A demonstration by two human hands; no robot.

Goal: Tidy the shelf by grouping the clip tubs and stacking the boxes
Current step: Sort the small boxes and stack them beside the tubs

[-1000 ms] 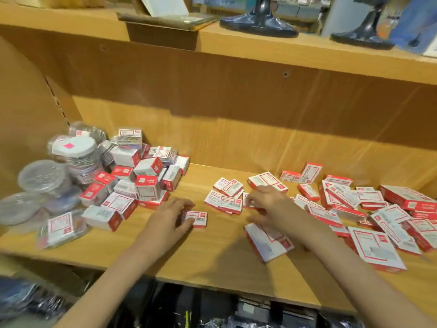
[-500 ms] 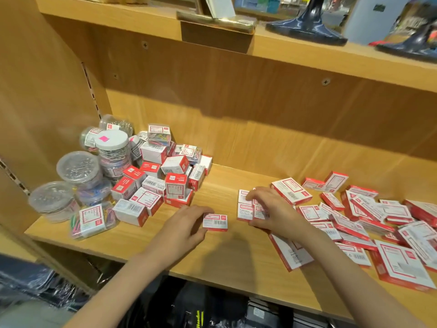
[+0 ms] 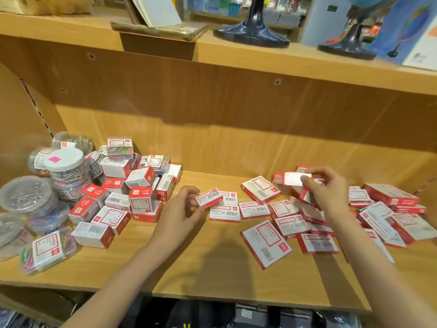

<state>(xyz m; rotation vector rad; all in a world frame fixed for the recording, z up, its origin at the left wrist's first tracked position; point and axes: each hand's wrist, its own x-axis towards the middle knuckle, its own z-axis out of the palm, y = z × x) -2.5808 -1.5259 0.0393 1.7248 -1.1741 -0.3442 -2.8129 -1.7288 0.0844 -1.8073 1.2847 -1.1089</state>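
Red-and-white boxes lie scattered over a wooden shelf. My left hand pinches a small flat box lifted just above the shelf's middle. My right hand holds another small box, raised over the loose flat boxes at the right. Three flat boxes lie side by side between my hands. A heap of thicker boxes sits at the left. Clear round clip tubs stand clustered at the far left, one with a white lid.
A larger flat box lies near the front edge. The shelf's left wall and back panel close it in. Two dark stand bases rest on the shelf above. Dark goods show below the front edge.
My right hand has lifted off the boxes in the middle, moved right and picked up a small box. My left hand has raised its box off the shelf. The camera has shifted.
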